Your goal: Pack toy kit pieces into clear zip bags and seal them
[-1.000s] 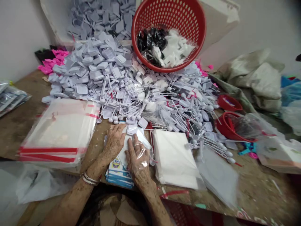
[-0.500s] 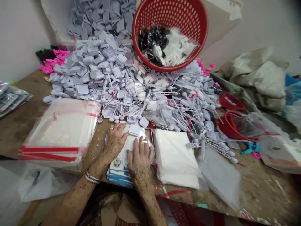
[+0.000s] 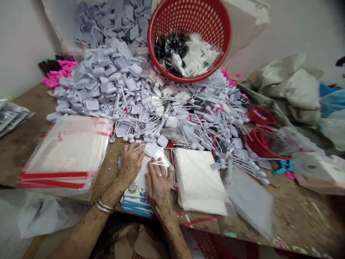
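Note:
A stack of printed cards [image 3: 136,207] with blue edges and a yellow cartoon figure lies in front of me, its upper part under a clear plastic sleeve. At its upper left, my left hand [image 3: 131,162] has thumb and index finger closed on the edge of a small pale plastic tray [image 3: 153,149]. The tray looks slightly tilted over the cards. Flat on the right side of the sleeve rests my right hand [image 3: 159,181], fingers stretched out and holding nothing.
Pale plastic trays and spoons [image 3: 107,79] form a large heap behind, with a red basket [image 3: 190,77] of small packets on it. Red-striped clear bags [image 3: 67,144] lie left. White sheets [image 3: 201,183] and translucent sheets [image 3: 250,201] lie right, near a red bowl [image 3: 258,147].
The small tray has tipped at my left fingers, where it lay flatter before. My right hand stays on the sleeve. The whole view has shifted slightly.

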Motion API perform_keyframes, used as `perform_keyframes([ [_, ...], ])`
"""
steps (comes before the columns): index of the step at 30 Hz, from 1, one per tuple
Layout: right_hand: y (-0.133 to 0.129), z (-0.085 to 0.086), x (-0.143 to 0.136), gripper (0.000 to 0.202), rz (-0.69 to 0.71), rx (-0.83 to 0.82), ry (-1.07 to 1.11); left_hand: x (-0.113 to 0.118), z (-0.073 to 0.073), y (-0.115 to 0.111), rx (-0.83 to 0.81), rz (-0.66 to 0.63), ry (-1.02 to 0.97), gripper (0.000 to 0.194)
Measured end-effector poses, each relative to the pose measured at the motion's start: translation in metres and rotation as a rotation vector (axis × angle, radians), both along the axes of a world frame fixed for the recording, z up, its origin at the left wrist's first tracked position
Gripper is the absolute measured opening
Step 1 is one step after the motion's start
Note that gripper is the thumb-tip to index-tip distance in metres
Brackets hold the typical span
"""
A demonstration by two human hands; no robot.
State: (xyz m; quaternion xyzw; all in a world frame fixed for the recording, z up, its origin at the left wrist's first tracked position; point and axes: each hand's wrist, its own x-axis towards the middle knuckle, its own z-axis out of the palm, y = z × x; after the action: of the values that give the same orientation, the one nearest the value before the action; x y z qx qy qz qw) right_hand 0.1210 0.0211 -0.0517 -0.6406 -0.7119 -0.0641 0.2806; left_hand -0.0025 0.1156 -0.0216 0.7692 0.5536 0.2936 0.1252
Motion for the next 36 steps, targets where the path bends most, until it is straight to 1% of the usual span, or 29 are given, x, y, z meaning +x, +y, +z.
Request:
perform_keyframes([
  [2, 0.001, 0.003, -0.003, 0.041, -0.042, -0.067, -0.018, 0.000, 0.001, 0.000, 0.008, -0.026, 0.042, 0.031],
  [4, 0.003, 0.004, -0.005, 0.043, -0.042, -0.088, -0.036, 0.000, 0.002, 0.002, 0.008, -0.054, 0.089, 0.033],
  [8, -0.001, 0.001, -0.003, 0.047, 0.008, -0.121, -0.041, -0.001, 0.001, 0.006, 0.013, -0.056, 0.114, 0.038],
  [10, -0.011, 0.006, 0.004, 0.047, 0.050, -0.134, -0.033, -0.002, 0.000, 0.008, 0.022, -0.051, 0.112, 0.037],
  [11, -0.018, 0.013, 0.009, 0.046, 0.084, -0.150, -0.029, -0.003, 0.000, 0.008, 0.028, -0.044, 0.115, 0.035],
  [13, -0.036, 0.035, 0.021, 0.046, 0.180, -0.211, -0.020, -0.004, -0.001, 0.007, 0.045, -0.020, 0.121, 0.032],
  [15, -0.054, 0.066, 0.037, 0.046, 0.292, -0.286, 0.001, -0.004, 0.000, 0.006, 0.058, 0.006, 0.138, 0.033],
  [17, -0.068, 0.098, 0.056, 0.041, 0.362, -0.354, 0.061, -0.005, 0.000, 0.005, 0.059, 0.013, 0.166, 0.034],
  [19, -0.070, 0.124, 0.080, 0.039, 0.394, -0.420, 0.120, -0.005, -0.001, 0.004, 0.063, 0.012, 0.189, 0.035],
  [20, -0.065, 0.134, 0.094, 0.038, 0.393, -0.430, 0.134, -0.006, -0.002, 0.004, 0.069, 0.006, 0.194, 0.035],
  [21, -0.055, 0.142, 0.109, 0.038, 0.364, -0.418, 0.138, -0.006, -0.003, 0.004, 0.077, -0.001, 0.196, 0.035],
  [22, -0.040, 0.147, 0.125, 0.035, 0.363, -0.377, 0.150, -0.007, -0.004, 0.004, 0.086, -0.005, 0.198, 0.036],
  [23, -0.020, 0.150, 0.141, 0.033, 0.311, -0.356, 0.154, -0.007, -0.005, 0.005, 0.094, -0.008, 0.202, 0.036],
  [25, 0.033, 0.150, 0.174, 0.030, 0.173, -0.313, 0.108, -0.007, -0.007, 0.005, 0.105, -0.001, 0.210, 0.038],
  [26, 0.064, 0.149, 0.189, 0.030, 0.064, -0.291, 0.077, -0.007, -0.008, 0.004, 0.111, 0.010, 0.218, 0.039],
  [27, 0.095, 0.147, 0.203, 0.030, -0.073, -0.261, 0.055, -0.007, -0.009, 0.004, 0.116, 0.024, 0.230, 0.039],
  [29, 0.155, 0.140, 0.229, 0.034, -0.192, -0.215, 0.040, -0.006, -0.012, 0.004, 0.131, 0.047, 0.259, 0.039],
  [31, 0.206, 0.132, 0.250, 0.035, -0.303, -0.177, 0.029, -0.006, -0.017, 0.004, 0.143, 0.045, 0.281, 0.038],
  [33, 0.245, 0.124, 0.269, 0.035, -0.392, -0.139, 0.017, -0.008, -0.023, 0.005, 0.157, 0.039, 0.285, 0.036],
  [36, 0.283, 0.114, 0.291, 0.034, -0.443, -0.088, -0.013, -0.012, -0.033, 0.009, 0.183, 0.024, 0.275, 0.034],
])
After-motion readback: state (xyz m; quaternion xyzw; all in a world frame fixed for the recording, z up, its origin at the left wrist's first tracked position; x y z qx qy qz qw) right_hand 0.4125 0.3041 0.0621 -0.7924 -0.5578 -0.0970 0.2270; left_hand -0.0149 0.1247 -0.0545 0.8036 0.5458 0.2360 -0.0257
